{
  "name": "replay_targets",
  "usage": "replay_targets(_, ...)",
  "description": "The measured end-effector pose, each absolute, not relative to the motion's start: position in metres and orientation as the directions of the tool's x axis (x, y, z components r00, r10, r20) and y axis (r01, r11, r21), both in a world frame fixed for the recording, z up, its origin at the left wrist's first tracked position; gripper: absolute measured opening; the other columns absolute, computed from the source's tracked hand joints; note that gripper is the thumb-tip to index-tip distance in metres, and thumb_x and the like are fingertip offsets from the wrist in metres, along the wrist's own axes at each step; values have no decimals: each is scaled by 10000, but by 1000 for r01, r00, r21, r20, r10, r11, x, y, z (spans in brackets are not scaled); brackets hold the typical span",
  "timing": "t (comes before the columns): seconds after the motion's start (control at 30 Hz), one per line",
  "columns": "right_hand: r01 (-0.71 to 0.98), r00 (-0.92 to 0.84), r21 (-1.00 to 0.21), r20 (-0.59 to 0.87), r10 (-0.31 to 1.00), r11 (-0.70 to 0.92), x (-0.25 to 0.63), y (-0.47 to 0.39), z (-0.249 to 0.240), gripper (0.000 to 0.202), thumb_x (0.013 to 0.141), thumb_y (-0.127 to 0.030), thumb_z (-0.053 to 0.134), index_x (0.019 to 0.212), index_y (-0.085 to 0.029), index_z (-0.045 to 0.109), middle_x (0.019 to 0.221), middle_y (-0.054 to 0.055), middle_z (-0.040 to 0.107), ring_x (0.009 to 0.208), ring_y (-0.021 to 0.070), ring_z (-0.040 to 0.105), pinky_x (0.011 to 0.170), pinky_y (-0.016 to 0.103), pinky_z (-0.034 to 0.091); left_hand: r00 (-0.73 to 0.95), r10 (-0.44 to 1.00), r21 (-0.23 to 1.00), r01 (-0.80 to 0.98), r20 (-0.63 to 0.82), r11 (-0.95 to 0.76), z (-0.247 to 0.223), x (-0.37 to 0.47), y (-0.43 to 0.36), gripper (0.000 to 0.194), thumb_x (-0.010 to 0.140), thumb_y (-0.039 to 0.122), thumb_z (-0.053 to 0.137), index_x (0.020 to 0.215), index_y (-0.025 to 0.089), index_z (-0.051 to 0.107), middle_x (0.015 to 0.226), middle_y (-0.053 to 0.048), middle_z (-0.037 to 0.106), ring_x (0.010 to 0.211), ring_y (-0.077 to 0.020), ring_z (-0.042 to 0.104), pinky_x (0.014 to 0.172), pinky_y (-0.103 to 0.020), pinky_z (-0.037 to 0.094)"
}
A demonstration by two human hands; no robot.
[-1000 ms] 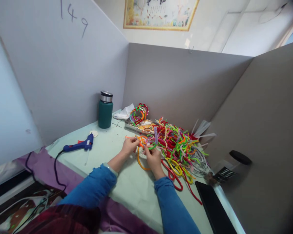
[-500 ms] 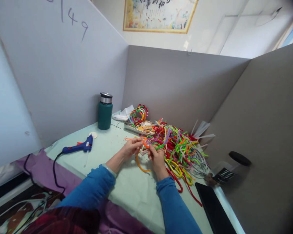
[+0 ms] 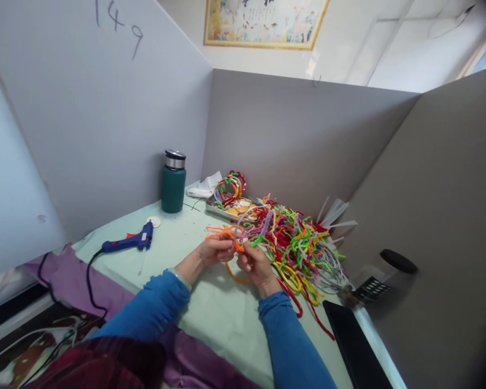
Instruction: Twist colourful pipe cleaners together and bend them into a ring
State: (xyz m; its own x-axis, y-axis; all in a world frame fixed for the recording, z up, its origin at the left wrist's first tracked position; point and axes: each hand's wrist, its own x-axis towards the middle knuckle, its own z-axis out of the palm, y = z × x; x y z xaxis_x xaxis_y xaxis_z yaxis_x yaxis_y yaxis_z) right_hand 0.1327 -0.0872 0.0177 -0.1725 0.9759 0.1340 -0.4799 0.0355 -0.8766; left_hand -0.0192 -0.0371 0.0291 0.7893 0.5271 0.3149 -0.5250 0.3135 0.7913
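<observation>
Between my two hands is an orange pipe cleaner [image 3: 238, 246], bent or twisted where the fingertips meet. My left hand [image 3: 214, 252] pinches it from the left, and orange strands stick out beyond those fingers. From the right, my right hand [image 3: 257, 266] closes thumb and fingers on the same piece; a green and purple pipe cleaner [image 3: 266, 227] rises just above that hand. Close behind lies a tangled heap of many-coloured pipe cleaners [image 3: 295, 237]. Another yellow-orange strand [image 3: 235, 274] curves on the table under the hands. The exact grip points are partly hidden by fingers.
A blue glue gun [image 3: 127, 243] with a cord lies at the left, near a green bottle [image 3: 173, 183]. Behind the hands sits a metal tray [image 3: 222, 214] with small discs and pipe-cleaner rings. A black flat object [image 3: 354, 340] lies at right; grey partitions [image 3: 299, 129] surround the table.
My hands have drawn closer together, and the orange pipe cleaner is now bunched between the fingertips. Its strands by my left hand form a wider arc. The view has shifted slightly.
</observation>
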Motion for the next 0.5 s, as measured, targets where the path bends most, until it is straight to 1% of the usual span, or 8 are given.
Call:
replay_targets(0.1,-496,-186,-868,118,975,11,133,-87,17,303,712,-395,669,575,-145,567,376,-49,439,313,42,304,370,204,218,800,522,826,-489,298,279,31,-17,-37,202,690,259,682,823,126,606,431,65,370,355,-27,286,381,-175,200)
replay_targets(0.23,-499,-168,-866,88,982,-8,134,-84,16,357,707,-418,668,523,-141,537,383,-46,437,310,31,297,357,194,216,723,641,854,-481,257,200,36,-16,-41,260,651,259,718,835,128,589,513,51,432,407,-26,337,403,-173,203)
replay_targets(0.33,-492,-123,-871,60,991,-8,134,-83,16,351,704,-429,663,538,-144,543,416,-44,461,317,29,293,346,188,219,649,721,865,-481,244,141,39,-13,-43,325,629,283,734,875,125,593,542,44,464,425,-30,361,414,-178,227)
replay_targets(0.43,-487,-52,-873,45,998,14,134,-81,16,313,703,-430,662,598,-146,577,437,-48,472,323,30,291,340,183,223,549,804,863,-497,227,95,38,-10,-40,295,619,294,744,801,121,589,487,66,409,401,-21,318,413,-180,225)
replay_targets(0.5,-468,4,-882,62,998,57,134,-80,15,312,710,-434,655,611,-145,587,444,-44,480,329,33,297,340,181,224,497,844,869,-489,203,79,37,-9,-37,275,614,300,749,734,117,581,457,75,371,391,-19,298,409,-182,217)
